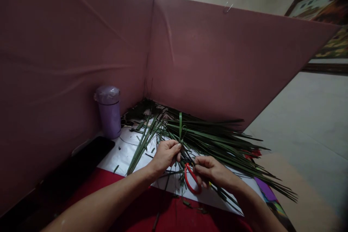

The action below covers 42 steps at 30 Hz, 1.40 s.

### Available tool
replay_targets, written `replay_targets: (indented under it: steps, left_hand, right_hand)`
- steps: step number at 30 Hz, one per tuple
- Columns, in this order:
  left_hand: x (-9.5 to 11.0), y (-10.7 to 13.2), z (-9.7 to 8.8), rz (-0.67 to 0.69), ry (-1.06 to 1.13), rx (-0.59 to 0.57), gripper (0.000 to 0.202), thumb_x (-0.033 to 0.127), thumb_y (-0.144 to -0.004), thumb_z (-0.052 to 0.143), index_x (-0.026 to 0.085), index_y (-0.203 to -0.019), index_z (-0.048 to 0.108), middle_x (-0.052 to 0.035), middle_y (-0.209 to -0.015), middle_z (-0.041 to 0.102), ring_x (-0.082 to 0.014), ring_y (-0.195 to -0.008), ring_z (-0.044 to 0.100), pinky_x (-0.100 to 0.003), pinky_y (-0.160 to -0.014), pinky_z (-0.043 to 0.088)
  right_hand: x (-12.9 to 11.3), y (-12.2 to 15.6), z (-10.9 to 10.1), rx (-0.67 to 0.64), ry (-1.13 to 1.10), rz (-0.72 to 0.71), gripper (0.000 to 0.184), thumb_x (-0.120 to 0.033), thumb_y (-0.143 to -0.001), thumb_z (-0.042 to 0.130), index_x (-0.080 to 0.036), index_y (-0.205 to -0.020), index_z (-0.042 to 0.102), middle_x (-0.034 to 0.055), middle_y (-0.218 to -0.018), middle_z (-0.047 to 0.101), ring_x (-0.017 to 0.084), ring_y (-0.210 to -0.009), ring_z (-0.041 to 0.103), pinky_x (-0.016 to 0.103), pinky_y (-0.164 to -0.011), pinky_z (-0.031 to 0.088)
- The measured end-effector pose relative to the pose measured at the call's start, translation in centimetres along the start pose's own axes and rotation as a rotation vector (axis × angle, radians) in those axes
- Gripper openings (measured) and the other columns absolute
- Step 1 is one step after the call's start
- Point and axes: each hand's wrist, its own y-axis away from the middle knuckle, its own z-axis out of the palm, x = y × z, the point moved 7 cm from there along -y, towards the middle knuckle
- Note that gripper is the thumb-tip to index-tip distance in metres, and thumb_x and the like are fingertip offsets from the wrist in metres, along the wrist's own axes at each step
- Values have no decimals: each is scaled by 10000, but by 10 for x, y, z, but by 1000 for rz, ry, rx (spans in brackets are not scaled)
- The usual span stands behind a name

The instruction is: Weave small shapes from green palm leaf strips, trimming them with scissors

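My left hand (166,154) pinches a folded green leaf strip (180,125) that stands up from its fingertips. My right hand (210,172) is closed around red-handled scissors (191,181), whose dark blades point up toward the strip at my left fingers. Both hands hover over a white sheet (122,154) on the red table cover (136,206). A big bundle of long green leaves (223,141) lies just behind and to the right of my hands.
A purple lidded tumbler (109,110) stands at the back left beside a pink cloth screen (81,54). A black flat object (81,163) lies at the left. Leaf cuttings (187,203) litter the sheet. The leaf tips overhang the table's right edge.
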Motion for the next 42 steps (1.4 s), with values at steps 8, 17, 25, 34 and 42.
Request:
replay_targets:
  steps: [8,17,25,34,42]
  left_hand:
    - [-6,-1,3,7,-24,-15,293,382,-780,502,150,-605,468,34,-447,484,-40,-322,317,-183,-327,196]
    - [-8,-1,6,-23,-5,-51,267,362,-728,562,134,-603,499,16,-513,525,-43,-350,376,-184,-345,229]
    - [-9,-3,1,-30,-9,0,294,394,-725,559,129,-607,510,18,-510,520,-39,-338,370,-182,-338,231]
    - [-10,-4,-2,-31,-27,1,279,362,-747,528,128,-596,518,11,-496,515,-43,-332,359,-189,-338,208]
    - [-7,-2,0,-23,-40,-2,267,347,-736,542,142,-573,487,19,-476,505,-44,-344,350,-185,-347,218]
  right_hand:
    - [-35,-16,-3,421,82,-331,200,-350,-801,533,-187,-692,496,-44,-576,484,97,-506,417,219,-484,337]
    - [-36,-15,-4,539,192,-387,197,-332,-809,515,-194,-671,493,-26,-591,489,128,-564,452,236,-529,352]
    - [-32,-17,-1,455,160,-345,154,-283,-785,527,-198,-659,505,-41,-564,497,117,-540,438,227,-523,334]
    - [-23,-23,-8,309,132,-282,138,-254,-763,553,-186,-656,498,-60,-526,447,93,-497,380,206,-477,300]
    - [-37,-23,-1,372,142,-332,174,-305,-786,531,-187,-661,505,-51,-539,458,97,-501,393,210,-473,307]
